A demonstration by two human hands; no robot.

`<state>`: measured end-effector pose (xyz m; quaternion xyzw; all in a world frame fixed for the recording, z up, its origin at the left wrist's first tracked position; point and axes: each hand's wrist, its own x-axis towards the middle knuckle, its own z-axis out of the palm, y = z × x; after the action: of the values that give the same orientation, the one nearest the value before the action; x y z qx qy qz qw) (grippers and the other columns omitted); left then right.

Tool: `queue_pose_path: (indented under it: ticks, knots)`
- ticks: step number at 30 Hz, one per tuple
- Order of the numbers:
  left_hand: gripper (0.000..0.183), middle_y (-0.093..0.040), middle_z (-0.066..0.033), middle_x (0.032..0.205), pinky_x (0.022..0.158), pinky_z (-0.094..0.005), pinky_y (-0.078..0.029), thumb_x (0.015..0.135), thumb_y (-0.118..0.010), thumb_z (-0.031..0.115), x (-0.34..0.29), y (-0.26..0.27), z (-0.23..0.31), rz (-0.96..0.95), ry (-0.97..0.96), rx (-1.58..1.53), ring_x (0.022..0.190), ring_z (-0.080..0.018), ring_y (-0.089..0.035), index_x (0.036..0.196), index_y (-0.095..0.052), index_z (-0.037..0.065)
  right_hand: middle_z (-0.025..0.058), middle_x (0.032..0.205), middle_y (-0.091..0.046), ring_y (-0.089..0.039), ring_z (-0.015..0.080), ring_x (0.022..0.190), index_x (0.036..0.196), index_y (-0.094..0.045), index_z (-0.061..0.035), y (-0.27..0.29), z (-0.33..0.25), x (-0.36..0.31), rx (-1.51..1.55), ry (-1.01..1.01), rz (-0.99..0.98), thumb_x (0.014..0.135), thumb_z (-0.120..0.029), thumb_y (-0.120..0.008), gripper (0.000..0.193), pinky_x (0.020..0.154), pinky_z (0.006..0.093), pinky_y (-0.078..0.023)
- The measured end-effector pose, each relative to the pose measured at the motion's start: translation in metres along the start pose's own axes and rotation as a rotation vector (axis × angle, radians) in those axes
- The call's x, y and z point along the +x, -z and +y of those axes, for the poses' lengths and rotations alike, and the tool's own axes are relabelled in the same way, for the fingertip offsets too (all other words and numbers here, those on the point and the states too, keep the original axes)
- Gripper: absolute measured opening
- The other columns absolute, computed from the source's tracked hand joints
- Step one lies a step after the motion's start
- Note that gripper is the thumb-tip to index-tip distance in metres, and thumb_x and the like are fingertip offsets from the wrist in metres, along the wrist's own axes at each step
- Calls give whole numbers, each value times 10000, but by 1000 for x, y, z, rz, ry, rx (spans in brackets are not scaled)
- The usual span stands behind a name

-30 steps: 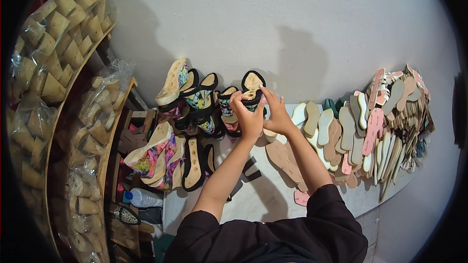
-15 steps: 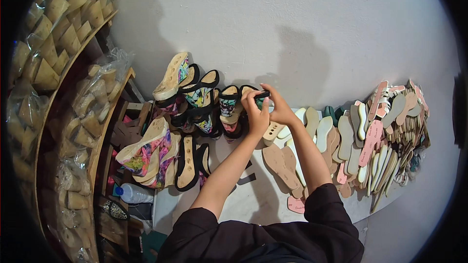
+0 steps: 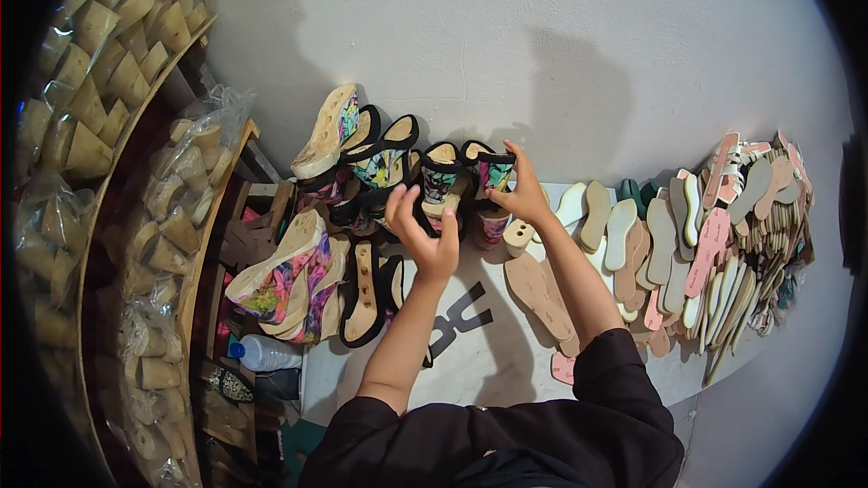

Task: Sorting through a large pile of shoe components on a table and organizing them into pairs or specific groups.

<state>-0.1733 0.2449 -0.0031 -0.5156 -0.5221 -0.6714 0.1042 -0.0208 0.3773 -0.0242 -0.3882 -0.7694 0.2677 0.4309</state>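
Note:
At the back of the table, my right hand (image 3: 526,192) grips a wedge sandal (image 3: 494,172) with a colourful patterned heel and black edging, its thumb on the near side. The sandal stands at the right end of a row of similar ones. My left hand (image 3: 425,244) is held apart from it, fingers spread and empty, in front of another patterned wedge sandal (image 3: 440,179). More such sandals (image 3: 384,154) stand stacked to the left. A pale wooden-looking piece with holes (image 3: 518,237) is just below my right wrist.
Insoles (image 3: 624,235) in beige, white and pink spread over the right of the white table (image 3: 484,352). Patterned wedges (image 3: 289,280) and a black-edged sole (image 3: 363,294) lie at left, near a plastic bottle (image 3: 268,352). Shelves (image 3: 194,307) hold bagged wooden blocks (image 3: 95,90). A wall (image 3: 434,45) rises behind.
My hands were close together around the sandal. My left hand has come away, moving left and nearer with fingers opening; my right stays at the sandal. The whole view has shifted slightly.

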Motion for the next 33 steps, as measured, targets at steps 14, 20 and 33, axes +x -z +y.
queue_pose_path:
  ticks: [14, 20, 33]
  knots:
    - [724, -216, -236, 1404, 1063, -477, -224, 749, -664, 94, 18, -25, -44, -397, 111, 131, 1305, -419, -215, 1375, -303, 51, 211, 1455, -239, -282, 365, 1330, 1441, -191, -90, 2, -19, -14, -132, -29, -7, 716, -312, -709, 918, 1077, 416, -227]
    - [511, -376, -199, 1326, 1039, -452, -277, 792, -627, 87, 1, 26, -4, -300, 52, 24, 1263, -366, -336, 1268, -456, 12, 182, 1356, -392, -375, 334, 1263, 1367, -362, -123, 56, -16, -78, -164, -119, -109, 722, -341, -694, 758, 1050, 502, -207]
    - [266, -493, -151, 1118, 957, -413, -350, 757, -606, 19, -74, 159, -1, -203, 151, 233, 1084, -312, -465, 1020, -564, 10, 153, 1332, -390, -384, 348, 1234, 1332, -368, -196, 22, 11, -232, -790, -492, -465, 603, -350, -790, 856, 969, 709, -181]
